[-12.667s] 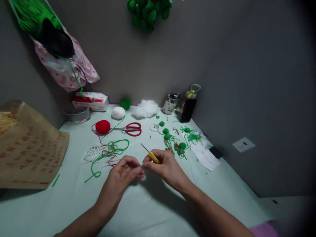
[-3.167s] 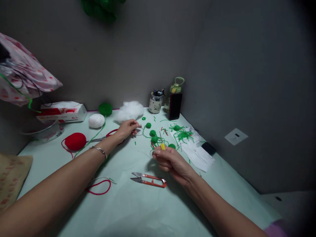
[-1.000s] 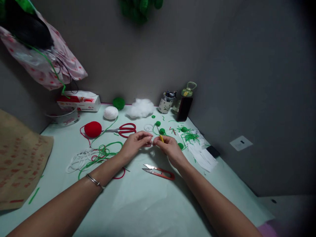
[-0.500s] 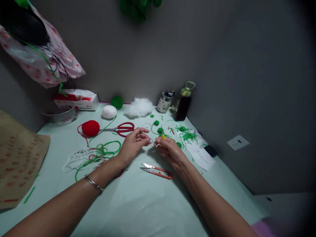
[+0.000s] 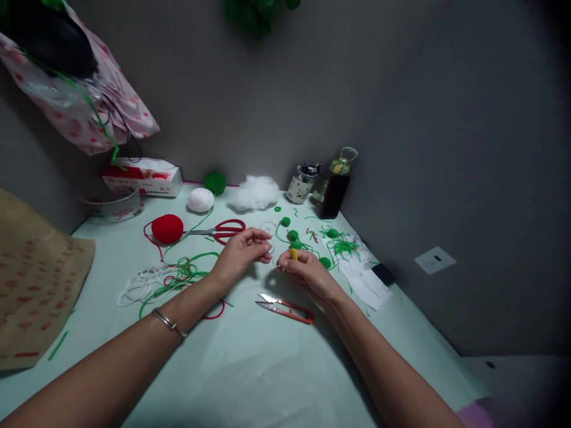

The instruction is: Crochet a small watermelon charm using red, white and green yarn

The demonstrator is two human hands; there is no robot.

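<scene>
My right hand (image 5: 307,272) is closed on a small tool with a yellow handle (image 5: 293,254), its tip near the fingertips. A little to its left, my left hand (image 5: 244,254) has its fingers curled and pressed together; a thin pale thread seems to run between the hands, but what the left fingers hold is too small to make out. Below both hands lie orange thread snips (image 5: 289,311) with blades apart. Small green yarn balls (image 5: 293,236) sit just behind my right hand. Red-handled scissors (image 5: 229,229) lie behind my left hand.
Red yarn ball (image 5: 167,229), white ball (image 5: 200,200), green ball (image 5: 215,183) and stuffing (image 5: 254,193) stand at the back. Tangled yarn (image 5: 149,285) lies left, beside a brown paper bag (image 5: 40,291). Pen cup (image 5: 300,185), phone (image 5: 334,196) and paper (image 5: 366,285) are right.
The view has shifted slightly. My two hands are marginally farther apart, and the yellow handle stands more upright in my right hand.
</scene>
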